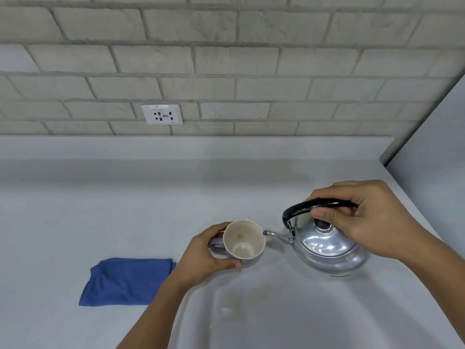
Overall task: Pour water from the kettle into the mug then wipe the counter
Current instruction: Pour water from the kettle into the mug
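Your right hand (372,220) clenched on the black arched handle of the polished metal kettle (329,248) | spout points left, tip just beside the rim | your left hand (203,253) grasping the cream ceramic mug (244,239) | folded blue cloth (125,282) left of that hand, on the counter.

A pale grey counter (100,210) runs from the left edge across to a grey panel at the right, and meets a brick-pattern wall at the back. 3 things are on or over it. A folded blue cloth (125,282) lies flat toward the front left. To its right is a cream mug (244,241), tipped so its mouth faces up and forward; whether its base touches the surface cannot be told. Further right a shiny metal kettle (329,250) sits with its spout just beside the mug's rim. In front, the counter dips into a white sink (302,318).
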The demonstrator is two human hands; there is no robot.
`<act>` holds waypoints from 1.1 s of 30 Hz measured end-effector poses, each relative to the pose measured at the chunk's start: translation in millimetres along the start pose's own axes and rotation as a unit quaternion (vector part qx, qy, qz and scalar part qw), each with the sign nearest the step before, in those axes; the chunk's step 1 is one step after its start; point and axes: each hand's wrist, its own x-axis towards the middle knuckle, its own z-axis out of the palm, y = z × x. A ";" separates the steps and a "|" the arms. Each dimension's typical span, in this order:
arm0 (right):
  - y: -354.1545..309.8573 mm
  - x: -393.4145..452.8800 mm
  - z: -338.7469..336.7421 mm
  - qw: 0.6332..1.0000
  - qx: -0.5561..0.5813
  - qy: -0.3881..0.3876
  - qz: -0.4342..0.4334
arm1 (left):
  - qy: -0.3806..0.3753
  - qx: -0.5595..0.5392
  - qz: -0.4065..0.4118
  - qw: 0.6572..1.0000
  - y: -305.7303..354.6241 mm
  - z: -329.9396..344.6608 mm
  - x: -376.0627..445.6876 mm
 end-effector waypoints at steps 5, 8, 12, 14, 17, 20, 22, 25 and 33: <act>-13.4 5.9 5.3 0.997 -0.067 -0.034 -0.017 | 0.004 0.000 0.002 1.000 -2.5 1.6 0.9; -19.9 10.0 8.9 0.994 -0.095 -0.048 -0.025 | 0.007 -0.002 0.003 1.000 -3.1 2.2 0.6; -28.2 15.7 11.2 0.987 -0.143 -0.062 -0.037 | 0.008 -0.003 0.006 1.000 -2.1 1.9 0.7; -30.8 19.1 11.4 0.983 -0.166 -0.067 -0.046 | 0.006 -0.006 0.005 1.000 -1.6 1.9 0.9; -33.4 24.1 11.4 0.977 -0.189 -0.077 -0.057 | 0.005 -0.008 0.007 1.000 -1.4 1.9 1.0; -35.8 26.9 11.6 0.972 -0.206 -0.091 -0.064 | 0.007 -0.008 0.008 1.000 -1.1 1.8 0.9; -37.5 28.0 11.6 0.970 -0.215 -0.096 -0.069 | 0.007 -0.008 0.009 1.000 -0.7 1.7 0.8; -40.1 29.9 10.3 0.968 -0.221 -0.100 -0.067 | 0.009 -0.005 0.012 1.000 0.3 2.0 0.5; -45.9 33.6 7.3 0.963 -0.235 -0.110 -0.069 | 0.007 -0.007 0.009 1.000 1.4 1.0 -0.4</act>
